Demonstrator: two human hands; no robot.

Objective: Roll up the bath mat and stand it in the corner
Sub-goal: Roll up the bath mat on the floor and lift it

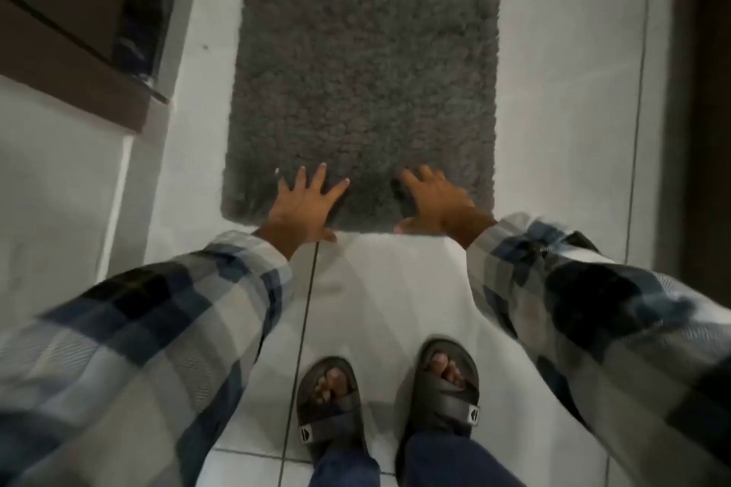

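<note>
A shaggy grey bath mat [364,67] lies flat on the white tiled floor, running away from me to the top of the view. Both hands are at its near short edge. My left hand [304,206] has its fingers spread over the pile near the mat's near-left part, thumb at the edge. My right hand [435,202] rests over the near edge further right, fingers on the pile and thumb down by the edge. Whether either hand has a grip on the mat is unclear. Neither hand holds anything else.
A brown cabinet or door frame [71,36] juts in at the left, with a white wall [51,190] below it. A dark vertical surface [700,91] runs along the right. My feet in dark sandals [387,403] stand on the white tiles [395,289] just before the mat.
</note>
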